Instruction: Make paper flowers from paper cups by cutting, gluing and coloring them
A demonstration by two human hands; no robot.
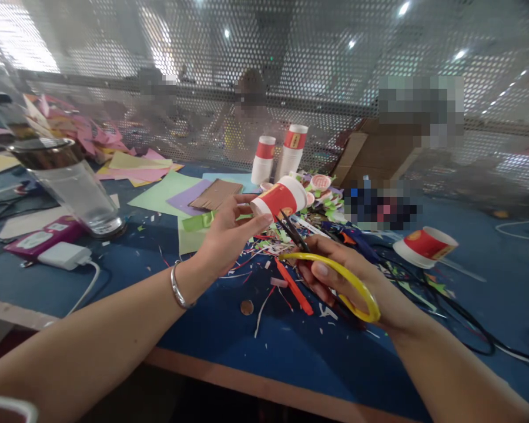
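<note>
My left hand (pixel 229 235), with a silver bangle at the wrist, grips a red and white paper cup (pixel 278 200) tilted on its side above the table. In my right hand (pixel 335 273) is a pair of scissors (pixel 355 279) with yellow handles and dark blades. The blade tips lie at the cup's lower side; whether they touch or cut it I cannot tell. Paper scraps (pixel 264 252) and a red-orange marker-like stick (pixel 293 285) lie beneath. A small round brown disc (pixel 247 307) is nearer the front edge.
Two cup stacks (pixel 293 150) stand at the back. Another paper cup (pixel 427 247) lies at right near black cables (pixel 458 311). At left are a glass water bottle (pixel 77 188), a purple power strip (pixel 44 238) with a white charger (pixel 65 256), and coloured paper sheets (pixel 158 194). Perforated metal (pixel 203 59) borders the back.
</note>
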